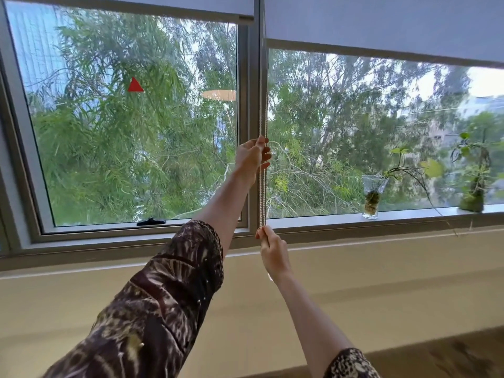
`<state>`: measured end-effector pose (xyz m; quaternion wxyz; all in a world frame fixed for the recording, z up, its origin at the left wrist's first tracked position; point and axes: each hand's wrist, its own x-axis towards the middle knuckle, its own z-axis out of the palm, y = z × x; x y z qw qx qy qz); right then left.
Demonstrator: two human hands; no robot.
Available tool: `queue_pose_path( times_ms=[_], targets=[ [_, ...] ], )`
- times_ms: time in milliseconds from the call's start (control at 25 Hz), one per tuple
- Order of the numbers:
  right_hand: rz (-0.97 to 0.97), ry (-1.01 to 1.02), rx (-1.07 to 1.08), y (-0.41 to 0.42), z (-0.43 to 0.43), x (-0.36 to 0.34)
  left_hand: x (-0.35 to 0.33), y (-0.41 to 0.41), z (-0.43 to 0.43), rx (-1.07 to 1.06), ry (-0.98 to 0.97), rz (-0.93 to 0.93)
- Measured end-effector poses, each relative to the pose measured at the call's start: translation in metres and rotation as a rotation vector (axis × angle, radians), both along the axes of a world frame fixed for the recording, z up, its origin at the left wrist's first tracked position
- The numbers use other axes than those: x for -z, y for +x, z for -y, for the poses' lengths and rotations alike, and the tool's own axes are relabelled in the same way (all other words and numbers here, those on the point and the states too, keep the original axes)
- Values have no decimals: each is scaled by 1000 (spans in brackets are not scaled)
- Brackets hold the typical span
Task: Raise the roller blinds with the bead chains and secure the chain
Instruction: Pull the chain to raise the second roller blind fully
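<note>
window (136, 126) behind; left hand (252, 154) high, right hand (271, 248) low, both pinching bead chain (262, 197)

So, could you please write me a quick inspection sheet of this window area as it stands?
Surface: window sill carries plants at the right; beige ledge below is bare.
Job's things: left blind is raised higher than right blind; bead chain hangs taut along the centre frame.
Clutter: glass vase with a cutting and a mossy plant on the sill; red triangle sticker on the left pane.
Hands: left hand grips the chain high up; right hand grips it lower, near the sill.
Cables: nothing seen apart from the chain.
Surroundings: trees and buildings outside; black window handle at the left pane's bottom.
</note>
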<state>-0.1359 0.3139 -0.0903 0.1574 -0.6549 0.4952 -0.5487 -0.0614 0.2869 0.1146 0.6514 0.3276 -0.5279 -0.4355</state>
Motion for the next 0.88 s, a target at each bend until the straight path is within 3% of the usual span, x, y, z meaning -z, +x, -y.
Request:
queue_pose_path(
  times_ms=[200, 440, 880],
  targets=[
    [-25, 91, -55, -7, -1, 11, 26, 1, 1, -95, -62, 12],
    [124, 280, -117, -16, 4, -15, 52, 8, -3, -135, -45, 81],
    [362, 65, -214, -2, 14, -160, 121, 2, -5, -202, -57, 178]
  ],
)
